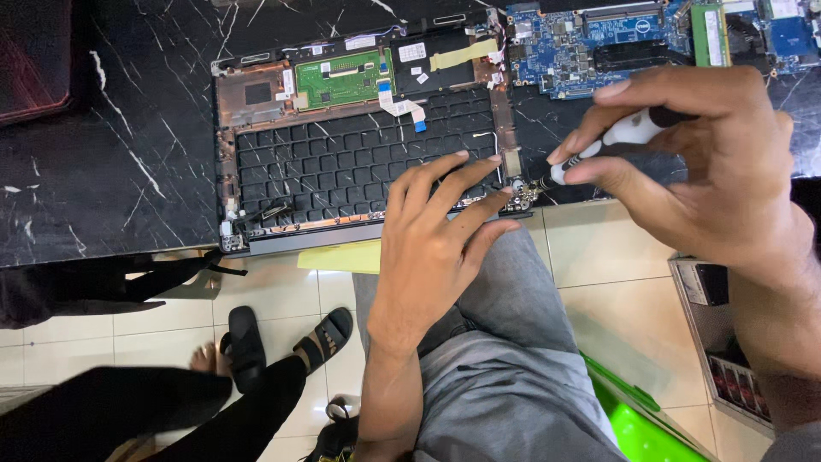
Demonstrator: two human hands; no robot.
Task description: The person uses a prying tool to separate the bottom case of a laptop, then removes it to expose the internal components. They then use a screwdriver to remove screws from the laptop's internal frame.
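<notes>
An opened laptop base (342, 162) lies on a black marble counter (128, 145), its black keyboard underside and green touchpad board (346, 79) exposed. My left hand (432, 231) rests flat on the near right corner of the base, fingers spread and pressing it down. My right hand (710, 162) grips a white and black screwdriver (611, 141); its tip sits at the metal hinge (523, 195) on the base's near right corner.
A blue motherboard (599, 38) lies at the back right of the counter. Another person's feet in black sandals (282, 342) stand on the tiled floor at the left. My grey-trousered leg, a green object (641, 419) and a grey box (727, 342) are below.
</notes>
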